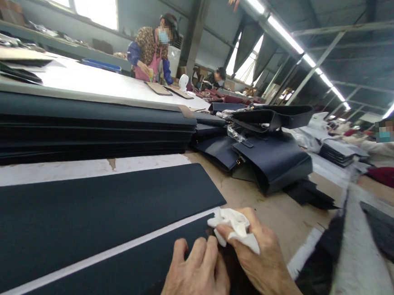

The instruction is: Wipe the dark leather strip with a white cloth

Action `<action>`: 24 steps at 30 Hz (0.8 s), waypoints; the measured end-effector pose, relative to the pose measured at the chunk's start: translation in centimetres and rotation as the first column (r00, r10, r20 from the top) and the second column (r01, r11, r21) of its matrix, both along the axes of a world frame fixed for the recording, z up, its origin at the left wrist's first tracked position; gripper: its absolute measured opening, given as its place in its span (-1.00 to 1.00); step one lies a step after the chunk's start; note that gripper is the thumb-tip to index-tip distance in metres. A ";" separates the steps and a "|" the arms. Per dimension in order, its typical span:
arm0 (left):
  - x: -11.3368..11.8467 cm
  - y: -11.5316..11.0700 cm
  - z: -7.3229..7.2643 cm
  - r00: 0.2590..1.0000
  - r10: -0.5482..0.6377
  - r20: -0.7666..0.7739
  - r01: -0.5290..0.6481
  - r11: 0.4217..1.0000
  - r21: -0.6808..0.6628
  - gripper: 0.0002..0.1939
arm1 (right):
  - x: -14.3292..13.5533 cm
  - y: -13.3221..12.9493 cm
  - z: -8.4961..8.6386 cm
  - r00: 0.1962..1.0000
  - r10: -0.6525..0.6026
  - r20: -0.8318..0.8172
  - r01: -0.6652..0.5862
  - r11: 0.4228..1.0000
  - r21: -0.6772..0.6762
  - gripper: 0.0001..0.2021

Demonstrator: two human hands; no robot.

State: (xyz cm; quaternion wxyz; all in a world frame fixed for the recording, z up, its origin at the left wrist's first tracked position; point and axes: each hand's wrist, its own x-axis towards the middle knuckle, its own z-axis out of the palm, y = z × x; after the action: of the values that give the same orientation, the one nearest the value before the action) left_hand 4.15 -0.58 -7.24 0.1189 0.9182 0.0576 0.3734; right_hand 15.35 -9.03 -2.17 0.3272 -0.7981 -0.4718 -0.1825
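My right hand [261, 247] pinches a crumpled white cloth [235, 221] between thumb and fingers. The cloth touches the end of the nearer dark navy panel [151, 260], which lies flat in front of me. My left hand [196, 275] is closed, its bent fingers gripping that panel close to the cloth; the fingertips are partly hidden. Between the two hands a dark brown surface shows, too shaded to make out. A second dark navy panel [99, 209] lies just beyond, separated by a narrow white strip [106, 254].
Behind the panels stands a tall stack of dark sheets [79, 125]. Dark blue handbags [276, 159] lie on the brown worktop [273, 209] to the right. Across a white table [86, 83], a person [151, 51] in a pink apron works over flat brown pieces [158, 88].
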 end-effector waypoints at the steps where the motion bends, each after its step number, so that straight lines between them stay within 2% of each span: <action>1: -0.1 0.0 0.0 1.000 0.005 0.008 -0.005 1.000 0.008 -0.83 | -0.1 0.3 -0.2 0.999 0.042 0.013 -0.041 0.999 -0.021 -0.90; 4: -0.2 0.0 0.0 0.999 -0.015 0.033 0.014 1.000 0.018 -0.86 | 0.4 1.0 -0.9 0.994 0.090 0.065 -0.087 0.995 -0.048 -0.93; 8: -0.1 0.0 -0.1 0.998 -0.016 0.056 0.015 1.000 0.013 -0.84 | 1.5 0.6 -1.1 0.992 0.050 0.113 -0.046 0.998 -0.038 -0.89; 12: -0.1 0.1 -0.1 1.000 -0.008 0.014 0.009 0.999 -0.042 -0.81 | 1.1 -0.4 -0.5 0.994 0.005 0.105 -0.005 1.000 -0.001 -0.93; 18: 0.0 0.0 0.0 0.999 -0.012 0.046 0.014 0.998 -0.055 -0.81 | 0.0 0.2 -0.8 0.971 0.174 0.165 -0.158 0.982 -0.103 -0.96; 24: -0.1 0.0 0.2 0.999 -0.026 0.019 0.026 0.998 -0.052 -0.85 | 1.2 1.2 -1.3 0.960 0.121 0.252 -0.098 0.990 -0.103 -0.94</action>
State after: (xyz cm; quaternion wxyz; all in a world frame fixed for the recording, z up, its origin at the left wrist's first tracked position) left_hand 4.02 -0.55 -7.01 0.1480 0.9121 0.0542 0.3786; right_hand 16.53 -7.85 -3.48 0.2367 -0.7540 -0.5616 -0.2450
